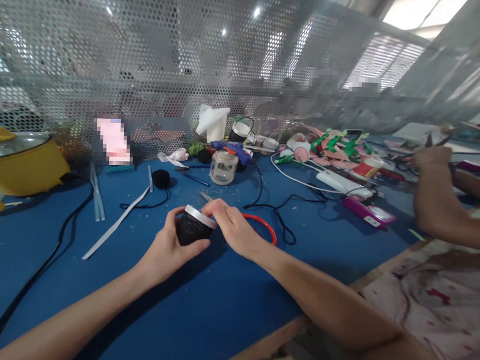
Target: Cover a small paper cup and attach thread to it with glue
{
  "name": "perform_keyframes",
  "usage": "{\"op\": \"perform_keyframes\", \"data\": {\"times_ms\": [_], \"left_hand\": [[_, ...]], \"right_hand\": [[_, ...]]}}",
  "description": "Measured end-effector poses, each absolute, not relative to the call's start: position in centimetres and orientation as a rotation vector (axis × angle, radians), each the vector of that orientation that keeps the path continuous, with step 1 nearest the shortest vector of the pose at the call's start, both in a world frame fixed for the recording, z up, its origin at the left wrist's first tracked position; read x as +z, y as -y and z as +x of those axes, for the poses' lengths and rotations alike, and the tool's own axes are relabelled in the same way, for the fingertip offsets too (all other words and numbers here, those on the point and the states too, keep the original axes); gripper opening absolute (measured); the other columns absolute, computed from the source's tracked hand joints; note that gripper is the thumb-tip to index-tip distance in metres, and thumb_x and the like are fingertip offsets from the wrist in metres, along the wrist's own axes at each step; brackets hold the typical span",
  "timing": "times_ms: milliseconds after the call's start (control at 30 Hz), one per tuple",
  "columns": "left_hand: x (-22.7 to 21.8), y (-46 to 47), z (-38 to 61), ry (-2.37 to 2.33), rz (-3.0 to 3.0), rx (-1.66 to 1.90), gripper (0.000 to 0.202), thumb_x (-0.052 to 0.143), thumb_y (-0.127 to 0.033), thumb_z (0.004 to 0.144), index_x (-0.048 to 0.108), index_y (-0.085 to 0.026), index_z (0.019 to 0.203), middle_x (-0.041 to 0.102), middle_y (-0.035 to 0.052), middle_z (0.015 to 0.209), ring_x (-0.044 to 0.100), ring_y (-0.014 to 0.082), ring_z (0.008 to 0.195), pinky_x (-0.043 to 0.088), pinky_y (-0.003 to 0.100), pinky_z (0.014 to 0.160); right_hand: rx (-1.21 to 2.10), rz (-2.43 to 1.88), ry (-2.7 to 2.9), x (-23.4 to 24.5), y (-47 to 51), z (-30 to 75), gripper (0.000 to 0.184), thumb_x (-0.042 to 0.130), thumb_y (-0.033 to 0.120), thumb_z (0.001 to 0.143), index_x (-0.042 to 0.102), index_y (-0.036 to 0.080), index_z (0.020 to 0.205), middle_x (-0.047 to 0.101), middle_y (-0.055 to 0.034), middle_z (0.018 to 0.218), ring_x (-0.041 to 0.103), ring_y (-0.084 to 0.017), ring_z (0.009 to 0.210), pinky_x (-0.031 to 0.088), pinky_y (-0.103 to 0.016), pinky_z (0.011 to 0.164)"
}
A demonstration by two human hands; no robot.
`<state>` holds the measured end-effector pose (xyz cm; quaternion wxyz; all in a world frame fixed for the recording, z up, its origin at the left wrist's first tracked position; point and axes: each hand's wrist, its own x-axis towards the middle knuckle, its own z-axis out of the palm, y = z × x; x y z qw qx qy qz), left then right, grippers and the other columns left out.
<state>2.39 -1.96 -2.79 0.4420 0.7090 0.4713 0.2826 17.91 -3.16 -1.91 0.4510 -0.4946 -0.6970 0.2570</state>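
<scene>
My left hand [167, 249] is wrapped round a small black cup [193, 232], which leans to the right. A white band [200, 216] runs along the cup's upper edge. At the right side of that edge, the bent fingers of my right hand [232, 227] pinch the band; their tips are partly hidden. Behind my right hand a pointed silver tip [205, 196] and a red-orange loop [270, 229] show, perhaps of one pair of scissors; the middle is covered. Left of the cup lie a white strip [116, 226] and a black ball of cord [160, 179].
A clear jar [223, 168] and a blue glue gun [241, 152] stand behind my hands. Black cables [259, 188], a purple power strip [368, 212] and craft pieces [335, 146] lie to the right. A co-worker's arm [436, 192] reaches in there. A yellow container [28, 162] is at left.
</scene>
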Motion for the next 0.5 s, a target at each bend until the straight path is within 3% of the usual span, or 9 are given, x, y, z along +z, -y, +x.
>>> {"op": "perform_keyframes", "data": {"times_ms": [200,367,500], "left_hand": [[-2.74,2.19,2.51,-1.180,1.776,0.674,0.071,0.063,-0.043,0.061,0.028,-0.017,0.117,0.052,0.0034,0.088,0.056,0.0185,0.076,0.048,0.035,0.068],[-2.55,2.22,2.55,-1.215,1.789,0.666,0.075,0.064,-0.043,0.059,0.027,-0.015,0.118,0.053,0.0042,0.088,0.056,0.0187,0.074,0.048,0.035,0.067],[-2.68,2.19,2.49,-1.210,1.853,0.713,0.078,0.064,-0.042,0.059,0.025,-0.015,0.120,0.053,0.0067,0.096,0.056,0.0201,0.082,0.046,0.037,0.074]], "right_hand": [[0.511,-1.250,1.798,-1.79,3.43,17.73,0.027,0.043,0.035,0.082,0.045,0.017,0.061,0.048,-0.0013,0.068,0.047,-0.012,0.068,0.039,-0.027,0.067],[0.526,-1.265,1.767,-1.93,3.36,17.60,0.030,0.042,0.038,0.082,0.045,0.018,0.060,0.048,-0.0004,0.066,0.047,-0.012,0.067,0.039,-0.027,0.065],[0.561,-1.192,1.777,-2.02,3.32,17.89,0.034,0.032,0.038,0.086,0.046,0.018,0.062,0.049,-0.0012,0.068,0.047,-0.012,0.067,0.040,-0.028,0.067]]}}
